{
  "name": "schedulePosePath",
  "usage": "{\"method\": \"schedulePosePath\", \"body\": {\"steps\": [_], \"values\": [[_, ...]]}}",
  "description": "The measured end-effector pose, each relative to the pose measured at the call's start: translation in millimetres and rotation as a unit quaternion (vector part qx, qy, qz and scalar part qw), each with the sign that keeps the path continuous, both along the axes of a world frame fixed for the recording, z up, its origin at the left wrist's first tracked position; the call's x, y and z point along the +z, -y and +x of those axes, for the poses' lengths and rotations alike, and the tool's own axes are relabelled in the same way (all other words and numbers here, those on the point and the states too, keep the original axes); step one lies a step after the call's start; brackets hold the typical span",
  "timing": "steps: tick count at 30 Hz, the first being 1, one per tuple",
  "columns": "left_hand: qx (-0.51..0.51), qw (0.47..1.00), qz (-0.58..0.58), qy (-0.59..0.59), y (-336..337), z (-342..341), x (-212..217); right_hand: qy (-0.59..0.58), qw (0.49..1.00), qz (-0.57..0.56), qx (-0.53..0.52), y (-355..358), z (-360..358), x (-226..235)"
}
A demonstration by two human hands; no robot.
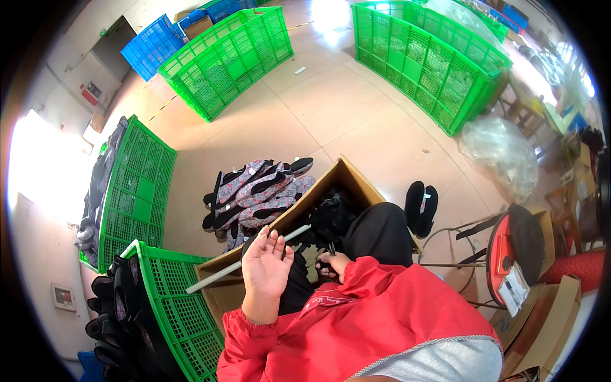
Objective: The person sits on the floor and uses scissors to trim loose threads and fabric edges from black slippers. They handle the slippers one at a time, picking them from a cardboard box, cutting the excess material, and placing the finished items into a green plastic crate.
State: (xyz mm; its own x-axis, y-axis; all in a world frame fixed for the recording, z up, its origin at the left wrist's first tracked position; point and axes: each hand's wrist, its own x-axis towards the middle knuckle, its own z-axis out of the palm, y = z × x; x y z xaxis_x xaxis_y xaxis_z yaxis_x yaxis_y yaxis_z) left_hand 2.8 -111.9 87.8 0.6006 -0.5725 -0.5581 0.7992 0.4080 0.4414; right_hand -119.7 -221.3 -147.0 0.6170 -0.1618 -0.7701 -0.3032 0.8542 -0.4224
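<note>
My left hand (267, 264) is raised over the near left side of a cardboard box (223, 299), palm up, fingers apart, holding nothing. Close to my lap, my right hand (335, 263) is closed around a small dark tool with narrow pointed tips (331, 247), possibly thread snips; its handle is hidden. A pale stick (219, 276) lies across the box. Inside the box is a heap of black pieces (331, 216) too dark to make out. Beyond it, a pile of floral slippers with black linings (261, 191) lies on the floor.
A pair of black slippers (421, 209) lies right of the box. Green crates (137, 197) stand at the left, one near crate (181, 312) beside black slippers (118, 305). More green crates (426, 63) stand ahead. At right are a plastic bag (499, 153) and a round stool (499, 254).
</note>
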Motion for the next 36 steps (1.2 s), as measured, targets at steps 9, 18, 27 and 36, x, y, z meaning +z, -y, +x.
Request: {"method": "schedulePosePath", "body": {"steps": [9,18,27,36], "values": [[-0.012,0.995,-0.039,0.088,17,2,10,0.0,1.0,-0.003,0.001,0,1,5],[-0.039,0.84,-0.401,0.363,-19,26,124,0.006,1.0,0.012,-0.008,3,-5,-2],[-0.043,0.86,-0.368,0.352,-20,28,114,-0.009,1.0,-0.003,-0.001,5,-11,0],[0.009,0.89,-0.322,0.322,-19,24,151,-0.012,1.0,-0.005,0.019,5,-8,14]]}}
